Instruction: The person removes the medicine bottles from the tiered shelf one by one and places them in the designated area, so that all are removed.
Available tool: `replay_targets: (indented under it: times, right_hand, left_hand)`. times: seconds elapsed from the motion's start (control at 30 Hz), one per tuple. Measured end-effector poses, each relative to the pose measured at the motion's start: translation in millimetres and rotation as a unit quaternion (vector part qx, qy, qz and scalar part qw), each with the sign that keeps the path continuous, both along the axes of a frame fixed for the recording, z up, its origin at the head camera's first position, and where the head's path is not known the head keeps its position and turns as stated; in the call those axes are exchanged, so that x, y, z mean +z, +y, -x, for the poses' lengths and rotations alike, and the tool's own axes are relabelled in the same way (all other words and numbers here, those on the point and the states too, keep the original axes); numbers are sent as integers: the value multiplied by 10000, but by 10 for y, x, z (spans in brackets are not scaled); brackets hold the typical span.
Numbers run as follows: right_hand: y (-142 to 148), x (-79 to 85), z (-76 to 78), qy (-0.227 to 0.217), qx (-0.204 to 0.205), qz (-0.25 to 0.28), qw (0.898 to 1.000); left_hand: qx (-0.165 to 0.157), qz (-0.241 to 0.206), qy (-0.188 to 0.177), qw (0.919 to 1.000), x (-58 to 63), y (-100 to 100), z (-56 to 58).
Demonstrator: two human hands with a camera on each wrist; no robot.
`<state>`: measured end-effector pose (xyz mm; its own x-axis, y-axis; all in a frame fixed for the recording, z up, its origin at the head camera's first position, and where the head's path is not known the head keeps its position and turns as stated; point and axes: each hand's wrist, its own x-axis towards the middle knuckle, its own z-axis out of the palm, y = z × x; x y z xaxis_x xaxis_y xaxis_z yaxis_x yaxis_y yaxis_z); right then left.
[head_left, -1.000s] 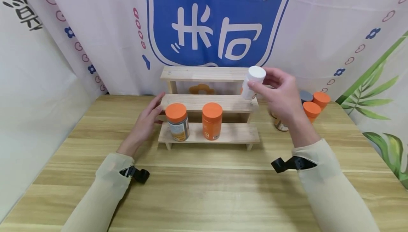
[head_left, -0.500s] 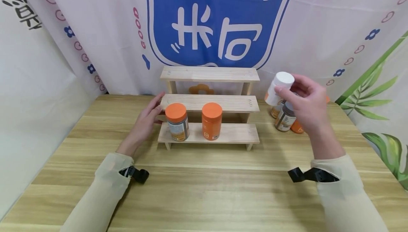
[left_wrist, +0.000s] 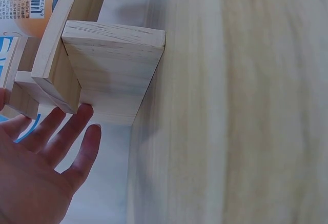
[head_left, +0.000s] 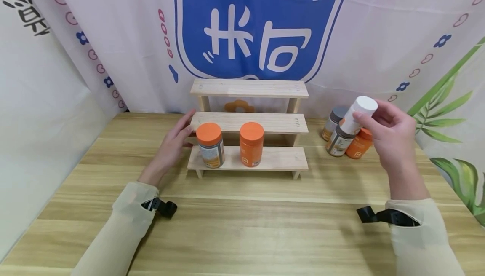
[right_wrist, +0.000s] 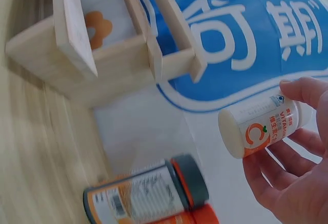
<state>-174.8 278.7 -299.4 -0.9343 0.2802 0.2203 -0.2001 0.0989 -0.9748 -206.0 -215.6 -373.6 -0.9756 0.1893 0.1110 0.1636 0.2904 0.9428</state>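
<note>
A white bottle reading "VITAMIN" beside a big orange C is pinched, tilted, by the right hand near the grey-lidded jars, far right. The left hand, fingers loosely spread, meets the wooden shelf's left end; a barcoded jar stands on its near tier.

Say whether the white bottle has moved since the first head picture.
Yes, rightward: in the head view, the white bottle, held in the right hand, is now clear of the wooden rack, whose right end it overlapped before.
</note>
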Motion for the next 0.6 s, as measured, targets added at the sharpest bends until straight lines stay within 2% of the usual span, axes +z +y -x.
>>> replay_targets:
  times: [0.23,0.6]
  right_hand:
    - [206,-34,12,172,-534,323,9979]
    - [523,-28,-8,-53,-1277,635,9898]
  left_hand:
    - [-31,0,7,10000,-18,3,16]
    - [6,23,45,10000,-16,2,8]
